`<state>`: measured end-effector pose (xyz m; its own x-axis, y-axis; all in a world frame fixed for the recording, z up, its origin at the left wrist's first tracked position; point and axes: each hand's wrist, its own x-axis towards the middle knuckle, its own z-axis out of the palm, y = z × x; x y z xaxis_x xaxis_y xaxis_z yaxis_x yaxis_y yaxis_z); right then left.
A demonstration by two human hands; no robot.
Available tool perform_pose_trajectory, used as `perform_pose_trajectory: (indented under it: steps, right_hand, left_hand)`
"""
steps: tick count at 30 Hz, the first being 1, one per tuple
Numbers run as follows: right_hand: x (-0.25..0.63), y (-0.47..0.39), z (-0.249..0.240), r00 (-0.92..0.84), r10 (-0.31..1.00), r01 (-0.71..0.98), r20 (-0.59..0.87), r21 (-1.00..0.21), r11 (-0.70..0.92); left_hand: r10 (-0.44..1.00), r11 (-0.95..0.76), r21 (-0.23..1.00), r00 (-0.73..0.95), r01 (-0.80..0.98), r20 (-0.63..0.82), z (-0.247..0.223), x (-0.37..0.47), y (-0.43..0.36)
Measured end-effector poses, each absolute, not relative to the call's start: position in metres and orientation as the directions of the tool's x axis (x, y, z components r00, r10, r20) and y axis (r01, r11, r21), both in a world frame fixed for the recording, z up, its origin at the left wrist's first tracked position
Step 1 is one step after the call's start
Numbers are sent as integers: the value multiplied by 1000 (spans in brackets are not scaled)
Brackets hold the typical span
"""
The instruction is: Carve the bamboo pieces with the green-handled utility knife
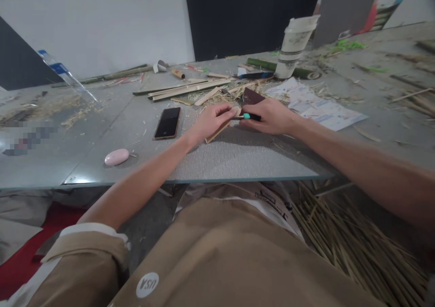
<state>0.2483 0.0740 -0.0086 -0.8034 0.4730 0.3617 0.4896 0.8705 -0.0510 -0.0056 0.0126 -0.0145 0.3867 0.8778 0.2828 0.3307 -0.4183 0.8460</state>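
Near the middle of the table, my left hand (215,117) is closed on a pale strip of bamboo (217,132), which slants down toward the table's front edge. My right hand (268,116) grips a slim tool with a black and teal handle (247,116). The tool's thin metal end points left and meets the work at my left fingertips. Fingers hide exactly where it touches. A dark brown flat piece (252,97) shows just behind my right hand; I cannot tell whether it is touched.
Left of my hands lie a phone (167,122) and a pink oval object (117,157). Bamboo strips (190,89) and shavings are behind. A paper cup (295,46), a green bamboo tube (261,64) and printed sheets (316,105) stand or lie right. A plastic bottle (70,77) is far left.
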Motion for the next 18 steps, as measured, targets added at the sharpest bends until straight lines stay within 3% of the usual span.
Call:
perform_pose_trajectory:
  steps: [18]
  right_hand:
    - [248, 73, -6, -800, 479, 486, 362, -79, 870]
  left_hand:
    - [896, -368, 896, 350, 248, 272, -11, -1, 10]
